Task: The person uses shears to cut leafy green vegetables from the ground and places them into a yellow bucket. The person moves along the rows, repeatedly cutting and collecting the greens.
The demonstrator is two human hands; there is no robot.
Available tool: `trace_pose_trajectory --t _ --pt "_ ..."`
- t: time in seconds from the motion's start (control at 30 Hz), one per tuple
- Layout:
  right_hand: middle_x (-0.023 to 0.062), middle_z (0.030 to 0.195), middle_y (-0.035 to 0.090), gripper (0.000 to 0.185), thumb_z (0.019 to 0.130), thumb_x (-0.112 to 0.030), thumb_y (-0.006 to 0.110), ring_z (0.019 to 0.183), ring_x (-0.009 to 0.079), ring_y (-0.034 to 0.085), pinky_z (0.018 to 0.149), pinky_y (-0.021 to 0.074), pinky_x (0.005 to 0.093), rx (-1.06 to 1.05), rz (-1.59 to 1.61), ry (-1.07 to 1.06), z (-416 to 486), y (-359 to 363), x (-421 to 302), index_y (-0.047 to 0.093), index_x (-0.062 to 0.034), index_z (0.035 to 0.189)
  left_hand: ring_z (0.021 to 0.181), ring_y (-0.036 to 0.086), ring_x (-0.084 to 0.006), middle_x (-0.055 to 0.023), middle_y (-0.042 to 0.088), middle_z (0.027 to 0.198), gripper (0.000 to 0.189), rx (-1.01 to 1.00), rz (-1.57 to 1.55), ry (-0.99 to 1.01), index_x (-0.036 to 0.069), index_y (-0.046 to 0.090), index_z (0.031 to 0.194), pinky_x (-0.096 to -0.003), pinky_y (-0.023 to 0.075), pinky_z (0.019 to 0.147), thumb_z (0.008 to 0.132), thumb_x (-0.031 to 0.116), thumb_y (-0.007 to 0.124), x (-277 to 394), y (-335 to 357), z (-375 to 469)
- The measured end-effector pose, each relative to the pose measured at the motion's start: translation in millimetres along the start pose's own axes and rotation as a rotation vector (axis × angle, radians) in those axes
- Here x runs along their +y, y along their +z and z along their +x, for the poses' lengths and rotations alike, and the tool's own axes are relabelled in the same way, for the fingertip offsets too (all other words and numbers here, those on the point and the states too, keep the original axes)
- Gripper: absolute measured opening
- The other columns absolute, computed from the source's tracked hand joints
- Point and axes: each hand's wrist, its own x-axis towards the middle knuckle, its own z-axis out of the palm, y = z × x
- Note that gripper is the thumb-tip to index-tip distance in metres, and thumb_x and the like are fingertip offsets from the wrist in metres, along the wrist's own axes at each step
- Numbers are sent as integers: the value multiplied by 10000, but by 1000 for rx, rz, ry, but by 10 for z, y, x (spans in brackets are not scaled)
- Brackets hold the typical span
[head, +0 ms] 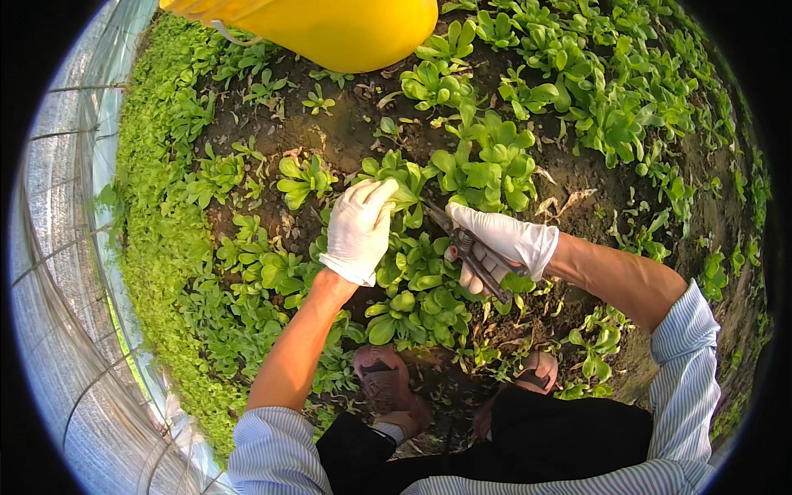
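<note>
My left hand, in a white disposable glove, grips the pale base of a leafy green plant. The plant tilts, with its leaves pointing away from me. In my gloved right hand is a pair of pruning shears with dark handles and an orange-red pivot area. Their blades point toward the plant's base, close to my left fingers; I cannot tell whether they touch the stem. Just right of the blades grows a larger leafy plant. Below my hands stands a dense clump of similar greens.
A yellow plastic bucket with a white handle sits at the top. Dense low greens fill the left side, beside a plastic-film greenhouse wall on thin hoops. Dry leaves lie on the soil. My shoes stand close behind the plants.
</note>
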Motion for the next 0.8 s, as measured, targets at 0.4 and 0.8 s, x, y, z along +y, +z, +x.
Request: trace_pose_trajectory --t 0.4,0.8 --pt "96 596 603 752 897 -771 334 454 197 604 428 517 359 33 -131 -78 74 -21 -21 555 -53 877 1084 612 -292 -103 665 1105 307 37 -68 -46 94 668 1135 -361 492 939 840 12 648 -8 15 -6" --pt "101 680 599 745 917 -758 293 545 228 623 516 535 372 -51 71 -112 -331 -51 156 540 -65 1035 720 578 -80 -2 595 769 68 484 -1035 -810 39 561 925 -245 523 692 915 -2 615 226 -859 128"
